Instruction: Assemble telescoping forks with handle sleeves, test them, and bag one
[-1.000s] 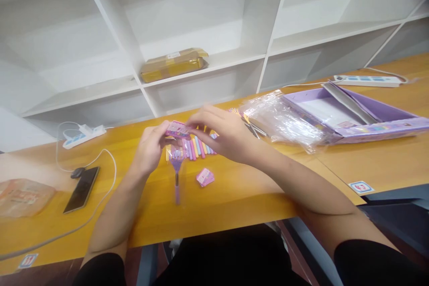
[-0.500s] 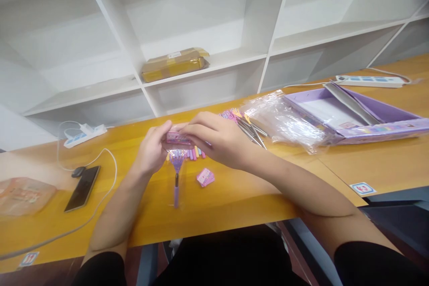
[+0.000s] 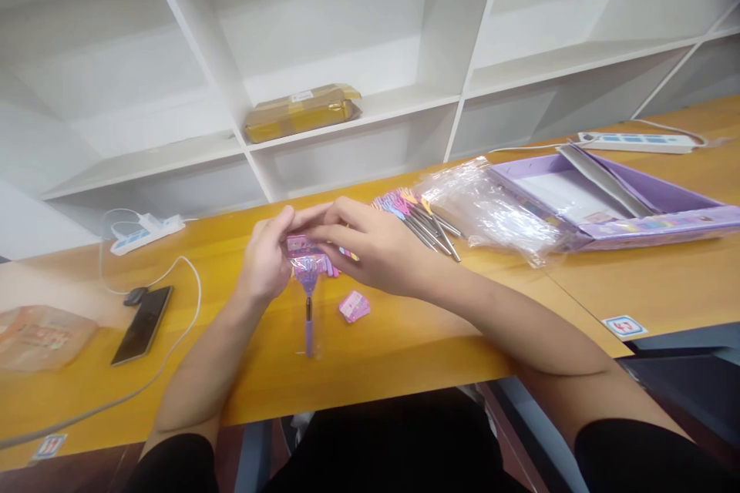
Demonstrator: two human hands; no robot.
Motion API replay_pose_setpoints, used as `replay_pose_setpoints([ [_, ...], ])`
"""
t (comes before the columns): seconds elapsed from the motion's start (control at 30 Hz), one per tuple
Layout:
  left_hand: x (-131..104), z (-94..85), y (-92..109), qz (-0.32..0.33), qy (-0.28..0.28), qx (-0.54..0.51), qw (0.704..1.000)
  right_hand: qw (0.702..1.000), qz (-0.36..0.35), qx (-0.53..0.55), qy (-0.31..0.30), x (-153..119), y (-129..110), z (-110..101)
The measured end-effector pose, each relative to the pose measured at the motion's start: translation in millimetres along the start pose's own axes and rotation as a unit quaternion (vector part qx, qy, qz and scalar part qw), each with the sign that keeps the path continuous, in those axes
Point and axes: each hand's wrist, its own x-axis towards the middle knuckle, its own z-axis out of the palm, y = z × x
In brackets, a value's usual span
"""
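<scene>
Bagged scratcher: a purple scratcher (image 3: 309, 310) in a clear sleeve (image 3: 319, 335), below the two hands and over the near part of the tabletop (image 3: 416, 358); whether it hangs or rests on the wood, I cannot tell.
Long axis: nearly upright in the view, running away from the person's body toward the shelving (image 3: 358, 142).
Which way it points: the fanned, fingered head is at the far end, just under the hands; the metal shaft follows, and the plain purple grip points back toward the person.
Pink card: a printed pink card (image 3: 297, 245) at the far end of the sleeve, its longer side running across the scratcher's axis.
Left hand: the left hand (image 3: 263, 258) grips the card's left side, thumb uppermost.
Right hand: the right hand (image 3: 373, 243) arches in from the right, fingertips pinching the card's right part; its thumb is partly hidden.
Loose cards: a small fanned pile of pink cards (image 3: 354, 306), right of the scratcher's shaft, touching neither hand.
Other scratchers: a heap of scratchers (image 3: 425, 222) beyond the right hand, coloured heads toward the far left, metal shafts slanting toward the near right.
Right side: crumpled clear plastic (image 3: 494, 208) against an open purple box (image 3: 664, 229).
Left side: a dark phone (image 3: 142, 326), slanted, beside a white cable (image 3: 188, 323).
</scene>
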Motion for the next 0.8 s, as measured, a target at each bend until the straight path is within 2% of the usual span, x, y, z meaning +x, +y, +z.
replay_pose_setpoints([
  [0.1, -1.0, 0.4, -2.0, 0.036, 0.020, 0.029, 0.999, 0.998, 0.061, 0.028, 0.004, 0.4, 0.9, -2.1],
  [0.2, -0.5, 1.7, -2.9, 0.093, 0.050, 0.070, 0.992, 0.980, 0.173, 0.096, 0.020, 0.7, 4.4, -2.4],
  [0.27, 1.0, 2.5, -3.2, 0.135, 0.067, 0.091, 0.984, 0.957, 0.236, 0.167, -0.012, 1.2, 7.0, -0.1],
  [0.37, 4.2, 3.0, -4.0, 0.184, 0.081, 0.103, 0.974, 0.914, 0.292, 0.269, -0.087, 2.8, 9.1, 7.7],
  [0.47, 6.7, 2.3, -5.0, 0.198, 0.078, 0.113, 0.970, 0.884, 0.306, 0.325, -0.142, 4.7, 7.3, 17.7],
  [0.53, 7.4, 1.1, -5.4, 0.191, 0.074, 0.123, 0.971, 0.879, 0.302, 0.332, -0.162, 5.3, 4.9, 22.8],
  [0.63, 7.1, -2.7, -4.9, 0.178, 0.047, 0.129, 0.974, 0.888, 0.288, 0.323, -0.154, 4.5, 2.5, 27.0],
  [0.8, 5.5, -13.7, 1.4, 0.135, -0.049, 0.154, 0.978, 0.901, 0.277, 0.304, -0.136, 2.4, 3.5, 28.8],
])
